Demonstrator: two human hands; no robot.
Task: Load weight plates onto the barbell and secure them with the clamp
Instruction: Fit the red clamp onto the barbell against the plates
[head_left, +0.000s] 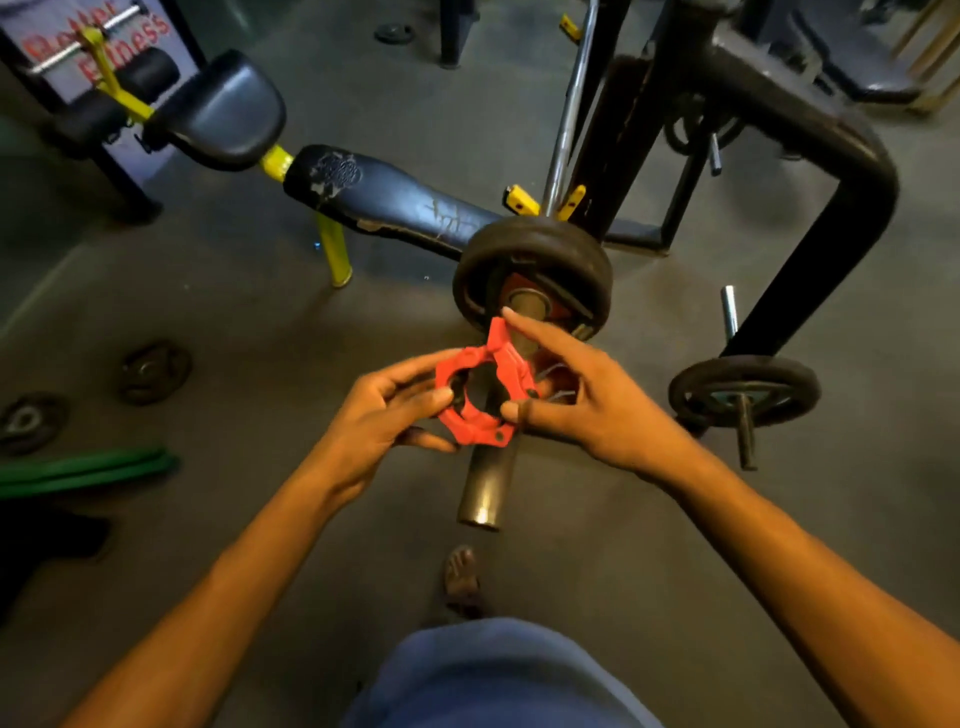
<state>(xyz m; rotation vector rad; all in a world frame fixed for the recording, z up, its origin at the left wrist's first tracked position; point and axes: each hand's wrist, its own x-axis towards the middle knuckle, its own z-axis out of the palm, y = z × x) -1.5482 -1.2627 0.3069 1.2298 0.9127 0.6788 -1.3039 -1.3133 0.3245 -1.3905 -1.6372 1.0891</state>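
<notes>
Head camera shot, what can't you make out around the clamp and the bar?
- Red clamp: held in both hands, left hand, right hand; fingers cover its sides.
- Barbell: sleeve behind the clamp is hidden; on or off unclear.
- Plates: count unclear, overlapping and dark.

The clamp (485, 397) I hold is bright red. Beyond it, the weight plates (532, 273) are black around a reddish hub. Left of the clamp, the bench (384, 197) has scuffed black padding on yellow legs, and a green band (83, 470) lies on the grey floor (260, 322).
</notes>
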